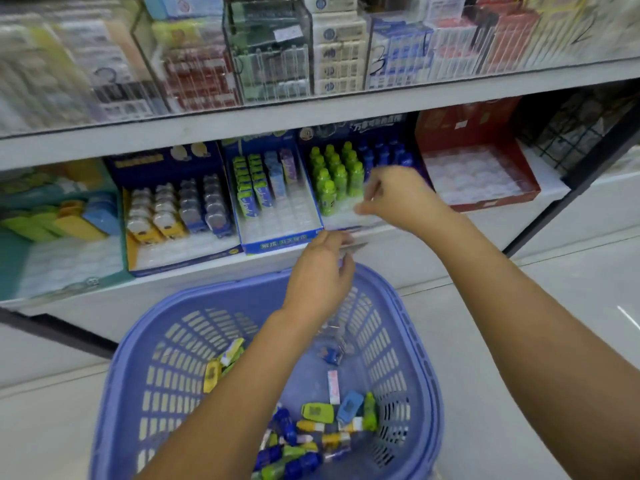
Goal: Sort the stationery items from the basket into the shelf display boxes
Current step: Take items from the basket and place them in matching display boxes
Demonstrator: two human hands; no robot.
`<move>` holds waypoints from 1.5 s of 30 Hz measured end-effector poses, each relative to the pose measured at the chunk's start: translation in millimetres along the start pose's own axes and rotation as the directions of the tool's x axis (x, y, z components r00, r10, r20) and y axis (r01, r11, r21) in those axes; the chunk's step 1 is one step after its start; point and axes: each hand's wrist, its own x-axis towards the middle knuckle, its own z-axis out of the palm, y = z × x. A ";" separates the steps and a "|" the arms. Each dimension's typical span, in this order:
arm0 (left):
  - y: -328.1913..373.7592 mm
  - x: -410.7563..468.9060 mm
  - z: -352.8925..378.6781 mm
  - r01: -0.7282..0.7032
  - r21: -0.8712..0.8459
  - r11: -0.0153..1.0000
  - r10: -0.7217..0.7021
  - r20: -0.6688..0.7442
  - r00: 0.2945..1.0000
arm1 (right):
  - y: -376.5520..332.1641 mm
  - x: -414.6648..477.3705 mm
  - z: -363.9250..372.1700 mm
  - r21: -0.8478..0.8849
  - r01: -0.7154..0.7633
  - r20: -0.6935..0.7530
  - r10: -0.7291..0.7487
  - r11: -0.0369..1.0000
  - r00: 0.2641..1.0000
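A purple-blue plastic basket [417, 344] stands on the floor below the shelf, with several small coloured stationery items [311, 434] at its bottom. My left hand [317, 275] hovers over the basket's far rim, its fingers curled around a small blurred greyish item [353, 248]. My right hand [394, 199] is higher, at the front of the blue display box of green and blue bottle-shaped items [337, 174]. Its fingertips are pinched together, and blur hides whether anything is between them.
Along the lower shelf stand a teal box [52, 216], a box of yellow and blue dispensers [180, 209], a blue box of green packs [263, 183] and a red box with a clear tray [478, 174]. The upper shelf [311, 112] holds clear cases of packaged goods.
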 end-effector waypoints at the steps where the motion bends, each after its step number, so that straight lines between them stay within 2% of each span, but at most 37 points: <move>1: -13.2 -13.0 -2.0 0.052 0.005 0.999 -0.052 0.036 0.998 | -9.5 -15.4 14.7 0.005 0.046 0.150 -0.046 0.999 0.988; 3: -46.0 -42.1 -2.2 0.192 0.111 0.975 -0.212 0.216 0.953 | -22.5 -42.7 57.7 -0.043 0.146 0.460 -0.110 0.988 0.881; 4: -65.8 -58.3 -0.6 0.235 0.197 0.952 -0.289 0.321 0.902 | -25.8 -55.7 83.0 -0.087 0.188 0.593 -0.101 0.978 0.799; 6: -108.2 -97.1 3.9 0.279 0.339 0.898 -0.425 0.514 0.745 | -20.0 -80.7 138.1 -0.178 0.193 0.782 0.020 0.965 0.623; 8: -146.5 -138.8 5.7 0.330 0.435 0.838 -0.545 0.636 0.546 | -3.3 -104.0 185.6 -0.307 0.159 0.856 0.200 0.938 0.477; 9: -160.4 -156.3 5.9 0.365 0.471 0.803 -0.596 0.658 0.461 | 6.6 -113.9 203.0 -0.384 0.120 0.848 0.298 0.916 0.438; 10: -169.9 -168.6 6.2 0.394 0.493 0.776 -0.628 0.661 0.409 | 16.5 -122.6 217.1 -0.447 0.076 0.829 0.380 0.891 0.410; 11: -175.7 -175.5 6.9 0.407 0.501 0.764 -0.642 0.658 0.394 | 25.2 -130.9 228.4 -0.492 0.045 0.813 0.440 0.870 0.380; 13: -181.8 -174.9 11.0 0.370 0.514 0.774 -0.633 0.642 0.432 | 38.2 -142.3 244.3 -0.531 0.005 0.800 0.499 0.848 0.333; 15: -183.4 -167.9 16.1 0.282 0.534 0.797 -0.601 0.651 0.465 | 44.8 -149.6 257.7 -0.541 -0.052 0.787 0.527 0.840 0.322; 17: -188.2 -164.3 22.1 0.222 0.559 0.799 -0.593 0.670 0.447 | 40.3 -153.3 269.3 -0.544 -0.094 0.780 0.544 0.834 0.309; 20: -198.6 -170.5 29.9 0.223 0.588 0.778 -0.616 0.645 0.452 | 19.2 -159.1 298.9 -0.449 -0.223 0.783 0.501 0.865 0.367; 21: -200.4 -173.2 31.8 0.236 0.590 0.772 -0.621 0.622 0.477 | 11.4 -161.1 307.2 -0.430 -0.255 0.777 0.498 0.866 0.384; 24: -201.7 -172.7 33.0 0.280 0.617 0.736 -0.630 0.470 0.619 | 2.5 -164.6 323.2 -0.387 -0.367 0.761 0.518 0.846 0.391; 25: -202.9 -170.9 31.1 0.315 0.626 0.714 -0.648 0.419 0.636 | 4.1 -165.2 324.5 -0.374 -0.370 0.758 0.510 0.851 0.407; 27: -209.4 -168.9 25.7 0.387 0.624 0.679 -0.696 0.380 0.609 | 6.8 -168.3 324.7 -0.343 -0.292 0.778 0.445 0.893 0.445; 30: -220.2 -167.2 19.0 0.369 0.630 0.683 -0.703 0.429 0.568 | -1.9 -173.4 325.5 -0.178 -0.261 0.839 0.285 0.949 0.464; 34: -219.8 -161.1 18.6 0.161 0.699 0.697 -0.628 0.486 0.608 | -14.6 -167.7 324.7 -0.085 -0.215 0.869 0.178 0.973 0.461; 36: -218.0 -155.7 21.5 0.064 0.685 0.726 -0.593 0.576 0.563 | -18.0 -164.0 325.4 -0.075 -0.176 0.877 0.149 0.982 0.457; 38: -218.2 -151.2 22.4 0.018 0.643 0.766 -0.569 0.665 0.483 | -22.6 -161.9 327.1 -0.100 -0.139 0.881 0.152 0.985 0.449; 41: -218.7 -148.6 21.1 0.008 0.585 0.811 -0.536 0.738 0.409 | -29.8 -160.7 327.9 -0.157 -0.036 0.888 0.157 0.987 0.433; 43: -219.2 -150.5 20.7 0.044 0.568 0.822 -0.531 0.736 0.420 | -28.4 -159.0 326.2 -0.165 -0.013 0.891 0.154 0.986 0.427; 45: -218.3 -153.4 19.6 0.147 0.545 0.825 -0.546 0.705 0.452 | -22.0 -157.2 320.8 -0.145 -0.045 0.895 0.150 0.988 0.419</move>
